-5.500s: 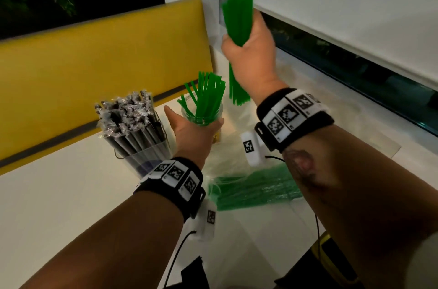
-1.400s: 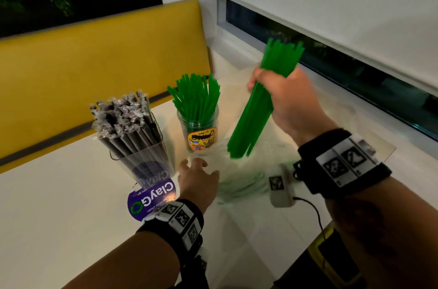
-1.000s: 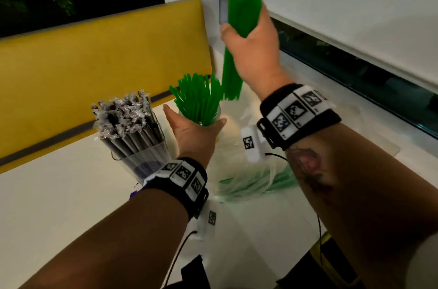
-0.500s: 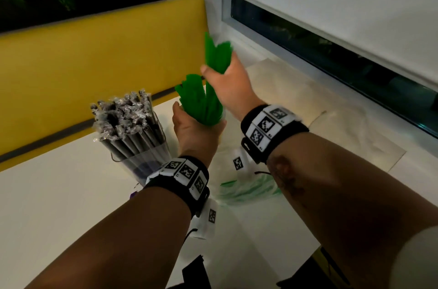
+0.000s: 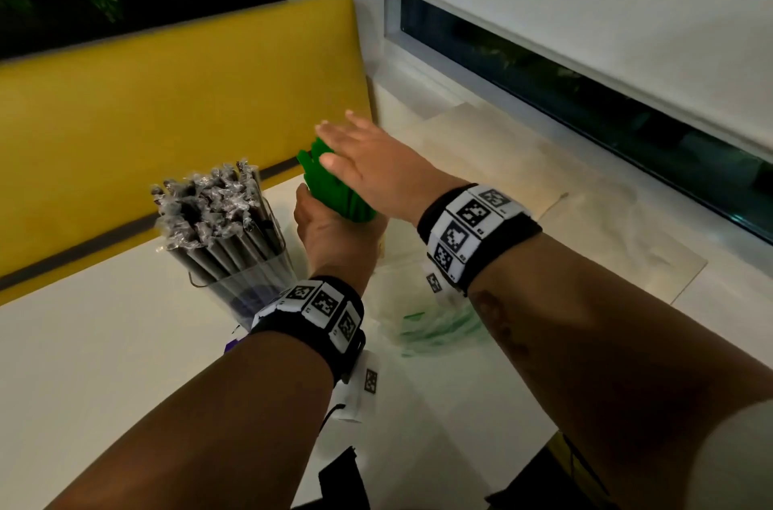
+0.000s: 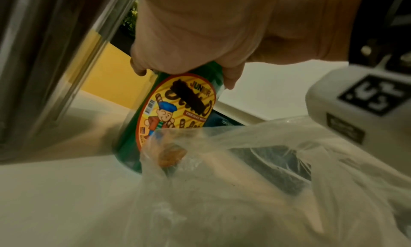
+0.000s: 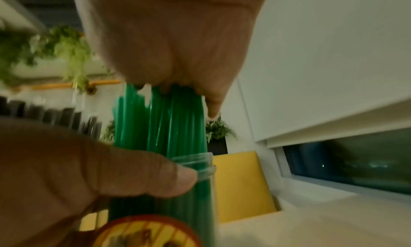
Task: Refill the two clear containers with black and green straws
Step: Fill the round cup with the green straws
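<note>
A small clear jar [image 6: 177, 110] with a yellow cartoon label stands on the white table, packed with green straws [image 5: 334, 187]. My left hand [image 5: 330, 225] grips the jar just under its rim [image 7: 195, 160], thumb on the near side. My right hand [image 5: 355, 152] lies flat with straight fingers on the tops of the green straws [image 7: 171, 124], palm pressing down. To the left, a taller clear container [image 5: 242, 279] holds several wrapped black straws [image 5: 209, 208] that fan out above it.
A thin plastic bag [image 5: 431, 325] with a few green straws inside lies on the table just right of the jar. A yellow bench back [image 5: 167, 112] runs behind the table. A window sill and a dark window [image 5: 585, 99] are on the right.
My right hand has brought its bundle of green straws down into the jar, let go, and now lies flat on the straw tops. My left hand keeps its hold on the jar.
</note>
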A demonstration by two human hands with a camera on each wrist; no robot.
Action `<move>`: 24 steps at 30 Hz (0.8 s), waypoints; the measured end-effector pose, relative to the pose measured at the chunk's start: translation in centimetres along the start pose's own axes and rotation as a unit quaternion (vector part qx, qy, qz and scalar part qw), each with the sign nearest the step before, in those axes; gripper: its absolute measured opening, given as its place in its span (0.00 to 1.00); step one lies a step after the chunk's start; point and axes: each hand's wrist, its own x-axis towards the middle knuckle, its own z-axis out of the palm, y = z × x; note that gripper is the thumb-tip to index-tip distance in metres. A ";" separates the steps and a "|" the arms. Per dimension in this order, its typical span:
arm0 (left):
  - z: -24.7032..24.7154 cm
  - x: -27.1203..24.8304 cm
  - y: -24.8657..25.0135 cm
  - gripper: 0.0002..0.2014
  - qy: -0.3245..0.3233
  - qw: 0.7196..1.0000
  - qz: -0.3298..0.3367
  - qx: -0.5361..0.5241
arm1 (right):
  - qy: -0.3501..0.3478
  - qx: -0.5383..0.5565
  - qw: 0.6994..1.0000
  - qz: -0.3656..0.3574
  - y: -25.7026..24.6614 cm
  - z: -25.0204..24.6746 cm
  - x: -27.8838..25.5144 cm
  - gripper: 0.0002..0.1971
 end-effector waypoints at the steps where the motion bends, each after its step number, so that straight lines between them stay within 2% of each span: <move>1: -0.1 0.0 0.1 0.56 -0.007 1.000 0.000 -0.001 | -0.024 0.007 1.000 0.017 0.2 0.1 -0.2 0.28; 4: -0.3 -0.2 0.0 0.58 -0.015 1.000 -0.014 -0.021 | -0.042 0.063 0.996 0.043 -0.3 -0.6 -0.7 0.29; 6: -0.4 -0.4 -0.2 0.61 -0.028 0.998 -0.039 -0.029 | 0.027 0.164 0.985 0.056 -0.9 -1.5 -1.5 0.27; 7: -0.5 -0.7 -0.3 0.64 -0.036 0.997 -0.060 -0.034 | 0.090 0.231 0.967 0.068 -1.1 -2.0 -2.1 0.26; 9: -0.8 -1.7 -0.7 0.66 -0.040 0.993 -0.105 -0.043 | 0.208 0.359 0.905 0.099 -1.1 -3.5 -3.6 0.18; 10: -1.0 -2.4 -1.1 0.63 -0.035 0.991 -0.126 -0.039 | 0.225 0.398 0.882 0.109 -0.9 -4.3 -4.4 0.14; 11: -1.3 -3.3 -1.6 0.58 -0.033 0.988 -0.149 -0.022 | 0.203 0.415 0.879 0.116 -0.4 -4.9 -5.2 0.11; 12: -1.6 -4.1 -2.2 0.51 -0.042 0.985 -0.170 0.006 | 0.144 0.410 0.891 0.132 -0.1 -5.3 -6.1 0.10; 13: -1.8 -5.0 -3.0 0.46 -0.063 0.980 -0.183 0.044 | 0.054 0.367 0.916 0.152 0.1 -5.2 -6.8 0.10; 14: -2.2 -5.9 -3.8 0.42 -0.095 0.973 -0.190 0.086 | -0.059 0.276 0.944 0.170 0.4 -4.7 -7.4 0.09; 15: -2.4 -6.7 -4.3 0.40 -0.129 0.965 -0.194 0.123 | -0.154 0.161 0.960 0.171 0.9 -3.4 -7.9 0.10; 17: -2.3 -7.8 -5.2 0.38 -0.180 0.947 -0.215 0.159 | -0.284 -0.001 0.947 0.150 1.6 0.0 -9.0 0.12; 19: -2.0 -8.3 -5.1 0.39 -0.210 0.931 -0.262 0.141 | -0.328 -0.048 0.925 0.187 2.8 3.6 -10.1 0.13; 20: -2.0 -8.5 -4.7 0.39 -0.227 0.923 -0.292 0.107 | -0.342 -0.063 0.918 0.189 3.2 5.0 -10.7 0.06; 21: -2.1 -8.6 -4.4 0.36 -0.253 0.910 -0.320 0.078 | -0.351 -0.080 0.914 0.187 3.7 6.4 -11.1 0.17; 22: -2.2 -8.6 -4.1 0.32 -0.291 0.893 -0.337 0.066 | -0.370 -0.093 0.906 0.184 3.6 6.9 -11.5 0.14; 24: -2.6 -8.6 -3.5 0.15 -0.378 0.857 -0.341 0.080 | -0.371 -0.124 0.909 0.141 3.6 7.6 -11.9 0.17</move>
